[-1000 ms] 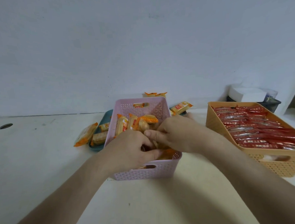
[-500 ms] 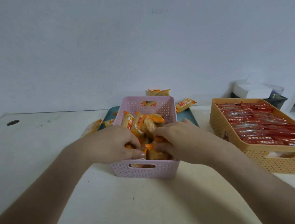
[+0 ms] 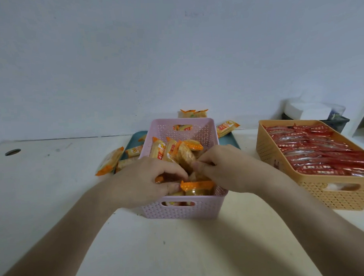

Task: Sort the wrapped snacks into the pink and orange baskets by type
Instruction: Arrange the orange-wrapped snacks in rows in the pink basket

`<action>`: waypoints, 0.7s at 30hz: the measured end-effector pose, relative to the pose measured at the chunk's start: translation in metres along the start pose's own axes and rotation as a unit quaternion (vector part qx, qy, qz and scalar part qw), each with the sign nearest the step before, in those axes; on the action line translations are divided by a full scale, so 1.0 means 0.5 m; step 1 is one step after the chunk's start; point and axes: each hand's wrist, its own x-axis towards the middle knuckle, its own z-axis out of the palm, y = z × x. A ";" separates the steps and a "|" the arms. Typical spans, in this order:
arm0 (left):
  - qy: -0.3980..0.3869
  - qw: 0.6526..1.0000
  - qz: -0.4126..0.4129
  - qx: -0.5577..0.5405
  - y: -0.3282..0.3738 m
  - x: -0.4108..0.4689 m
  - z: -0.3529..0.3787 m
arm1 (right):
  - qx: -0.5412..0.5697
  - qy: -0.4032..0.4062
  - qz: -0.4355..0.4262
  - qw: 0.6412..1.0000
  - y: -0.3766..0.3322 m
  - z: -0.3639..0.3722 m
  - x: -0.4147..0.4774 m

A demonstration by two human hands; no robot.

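Currently both hands are inside the pink basket (image 3: 181, 210): left hand (image 3: 144, 181) curled among the orange packs (image 3: 196, 186), its hold hidden; right hand (image 3: 220, 166) pinching a pack. Orange basket (image 3: 336, 195) at right holds red packs (image 3: 321, 152). Loose packs lie on the tray (image 3: 133, 141) behind.

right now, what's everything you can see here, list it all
pink basket: one, centre of table, part filled with orange-wrapped snacks
orange basket: one, right, full of red-wrapped snacks
teal tray: one, behind and under pink basket
loose orange-wrapped snacks: several, on and around tray, e.g. left, back right, back
white block: one, on dark bin, far right
table hole: one, far left
hands: left hand and right hand, both in pink basket on snacks
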 end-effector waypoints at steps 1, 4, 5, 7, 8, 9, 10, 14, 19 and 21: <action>-0.016 1.000 0.008 0.010 0.006 0.000 0.000 | -0.024 0.021 -0.003 1.000 -0.001 0.004 0.002; -0.040 0.997 0.030 0.056 0.019 0.006 0.004 | -0.056 0.019 -0.020 0.998 0.002 0.006 -0.004; -0.039 0.997 0.028 0.063 0.021 0.006 0.004 | -0.048 -0.008 -0.020 0.999 0.006 0.002 -0.009; -0.020 0.997 0.027 0.073 0.019 0.004 0.005 | -0.039 -0.066 -0.020 0.997 0.011 -0.001 -0.014; -0.008 0.998 0.021 0.065 0.015 0.004 0.005 | -0.037 -0.080 -0.021 0.996 0.012 -0.001 -0.013; 0.002 0.999 0.006 0.048 0.010 0.002 0.006 | -0.036 -0.085 -0.019 0.996 0.015 0.002 -0.013; 0.013 0.999 -0.008 0.041 0.008 0.001 0.005 | -0.042 -0.084 -0.012 0.995 0.014 0.002 -0.012; -0.010 0.994 -0.028 0.106 0.006 0.000 -0.002 | -0.113 -0.057 -0.014 0.992 0.017 0.003 -0.007; -0.036 0.991 -0.019 0.128 0.013 0.015 -0.005 | -0.175 0.028 -0.044 0.983 0.017 0.013 0.001; -0.020 0.990 -0.004 0.139 0.016 0.024 0.000 | -0.176 0.028 -0.039 0.983 0.016 0.009 0.002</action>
